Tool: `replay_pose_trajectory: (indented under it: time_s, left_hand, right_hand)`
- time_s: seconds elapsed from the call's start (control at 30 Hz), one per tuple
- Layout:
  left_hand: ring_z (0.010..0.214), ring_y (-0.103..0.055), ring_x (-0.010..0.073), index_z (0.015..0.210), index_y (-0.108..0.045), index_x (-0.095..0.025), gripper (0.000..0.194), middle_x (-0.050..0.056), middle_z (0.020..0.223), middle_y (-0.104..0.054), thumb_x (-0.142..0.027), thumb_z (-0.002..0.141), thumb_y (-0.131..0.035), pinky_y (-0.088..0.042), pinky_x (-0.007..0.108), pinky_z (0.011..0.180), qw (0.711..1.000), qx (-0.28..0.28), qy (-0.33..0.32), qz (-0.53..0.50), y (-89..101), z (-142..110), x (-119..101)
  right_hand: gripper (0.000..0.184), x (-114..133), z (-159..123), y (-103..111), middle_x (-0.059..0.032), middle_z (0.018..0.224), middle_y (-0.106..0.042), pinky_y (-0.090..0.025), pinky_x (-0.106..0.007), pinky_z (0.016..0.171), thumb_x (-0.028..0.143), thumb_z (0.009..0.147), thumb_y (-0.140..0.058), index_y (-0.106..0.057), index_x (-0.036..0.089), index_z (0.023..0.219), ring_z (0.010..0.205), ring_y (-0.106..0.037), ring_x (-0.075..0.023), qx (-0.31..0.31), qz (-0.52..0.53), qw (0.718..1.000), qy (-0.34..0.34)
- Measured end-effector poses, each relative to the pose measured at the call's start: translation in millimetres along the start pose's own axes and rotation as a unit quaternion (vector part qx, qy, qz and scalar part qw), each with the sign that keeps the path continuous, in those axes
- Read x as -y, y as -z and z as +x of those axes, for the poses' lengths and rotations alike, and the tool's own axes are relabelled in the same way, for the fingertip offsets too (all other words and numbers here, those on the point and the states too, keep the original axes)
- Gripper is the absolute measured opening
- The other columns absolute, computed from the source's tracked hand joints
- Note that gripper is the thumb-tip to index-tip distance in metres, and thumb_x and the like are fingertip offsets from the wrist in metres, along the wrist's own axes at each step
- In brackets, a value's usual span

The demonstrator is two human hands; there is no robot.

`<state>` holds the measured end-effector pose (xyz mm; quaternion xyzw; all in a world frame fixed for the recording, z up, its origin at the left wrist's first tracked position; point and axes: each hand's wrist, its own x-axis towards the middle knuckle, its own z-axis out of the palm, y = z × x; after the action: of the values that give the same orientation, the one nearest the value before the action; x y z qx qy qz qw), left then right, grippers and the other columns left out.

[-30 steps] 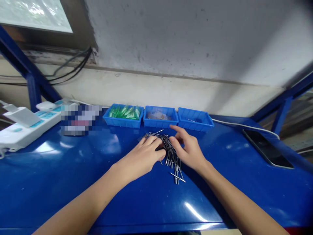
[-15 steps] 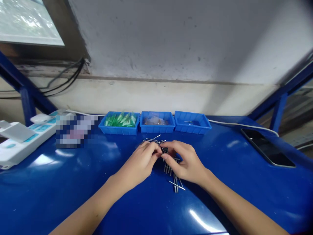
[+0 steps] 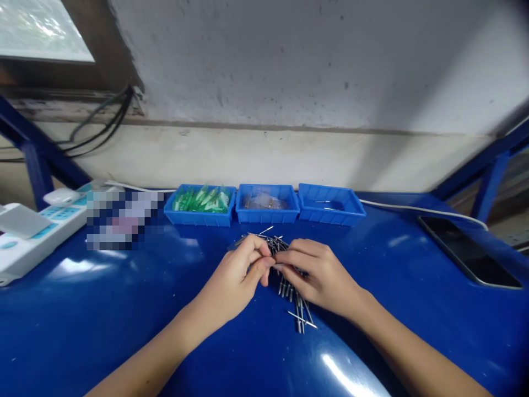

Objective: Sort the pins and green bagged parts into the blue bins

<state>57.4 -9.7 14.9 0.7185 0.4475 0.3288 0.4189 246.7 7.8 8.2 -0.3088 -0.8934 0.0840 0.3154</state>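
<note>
A loose pile of thin metal pins (image 3: 295,300) lies on the blue table (image 3: 124,309) in front of me. My left hand (image 3: 235,278) is curled over the pile's left side, thumb and forefinger pinched together at the pins. My right hand (image 3: 318,275) rests on the pile from the right, its fingers bent and meeting the left fingertips. What sits in each pinch is too small to see. Behind the pile stands a row of three blue trays: one with green parts (image 3: 201,200), one with clear parts (image 3: 266,201), one nearly bare (image 3: 330,204).
A white power strip (image 3: 37,231) lies at the far left beside a blurred patch. A dark phone (image 3: 469,251) with a white cable (image 3: 417,208) lies at the right. Blue frame posts (image 3: 490,182) rise at both sides. A wall closes the back.
My hands went from lying flat and spread over the pins to drawn together, fingertips pinched at the pile's top. The view shifted slightly.
</note>
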Motion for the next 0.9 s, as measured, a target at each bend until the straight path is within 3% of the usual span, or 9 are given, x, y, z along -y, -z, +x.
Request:
replay_pose_trajectory:
  time_s: [0.33, 0.47, 0.57, 0.73, 0.9]
  left_hand:
    - [0.053, -0.053, 0.0102, 0.091, -0.046, -0.021, 0.012, -0.006, 0.057, -0.055, -0.031, 0.092, -0.041, -0.042, 0.023, 0.055, 0.999, -0.031, 0.024, 0.011, -1.1, -0.3, 4.7]
    - [0.071, -0.058, 0.0130, 0.095, -0.054, -0.021, 0.010, 0.000, 0.080, -0.062, -0.028, 0.089, -0.049, -0.044, 0.025, 0.063, 0.987, -0.088, -0.055, 0.125, -0.4, -1.7, 5.2]
    - [0.076, -0.057, 0.0133, 0.089, -0.055, -0.021, 0.009, 0.000, 0.082, -0.061, -0.023, 0.090, -0.046, -0.044, 0.028, 0.071, 0.964, -0.118, -0.108, 0.214, -0.6, -3.2, 4.0]
    - [0.066, -0.055, 0.0120, 0.082, -0.053, -0.019, 0.018, -0.001, 0.074, -0.060, -0.024, 0.093, -0.039, -0.042, 0.026, 0.063, 0.967, -0.108, -0.091, 0.212, -1.0, -3.6, 5.6]
    - [0.062, -0.056, 0.0111, 0.081, -0.053, -0.018, 0.025, -0.001, 0.069, -0.060, -0.029, 0.095, -0.035, -0.042, 0.024, 0.059, 0.981, -0.077, -0.058, 0.166, -2.9, -3.9, 6.5]
  right_hand:
    - [0.020, 6.0, 0.8, -0.8, -0.0025, 0.068, -0.057, -0.035, -0.028, 0.058, 0.022, 0.091, -0.045, -0.063, 0.016, 0.089, 0.060, -0.047, -0.0128, 0.005, -0.032, 0.999, -0.014]
    - [0.022, 4.7, 0.3, -1.7, -0.0029, 0.068, -0.059, -0.038, -0.027, 0.059, 0.024, 0.092, -0.042, -0.062, 0.015, 0.088, 0.061, -0.050, -0.0129, -0.003, 0.008, 0.997, -0.072]
    - [0.023, 6.2, 0.1, 0.0, -0.0029, 0.069, -0.060, -0.040, -0.027, 0.060, 0.025, 0.093, -0.041, -0.061, 0.016, 0.088, 0.063, -0.053, -0.0130, -0.007, 0.029, 0.996, -0.085]
    - [0.017, 7.3, -0.3, 0.2, -0.0030, 0.075, -0.062, -0.042, -0.027, 0.061, 0.027, 0.089, -0.050, -0.057, 0.016, 0.099, 0.064, -0.055, -0.0130, -0.034, 0.016, 0.996, -0.082]
    - [0.014, 3.8, 0.5, 3.2, -0.0030, 0.071, -0.062, -0.040, -0.027, 0.059, 0.024, 0.091, -0.046, -0.058, 0.016, 0.088, 0.061, -0.054, -0.0124, -0.024, -0.013, 0.999, -0.039]
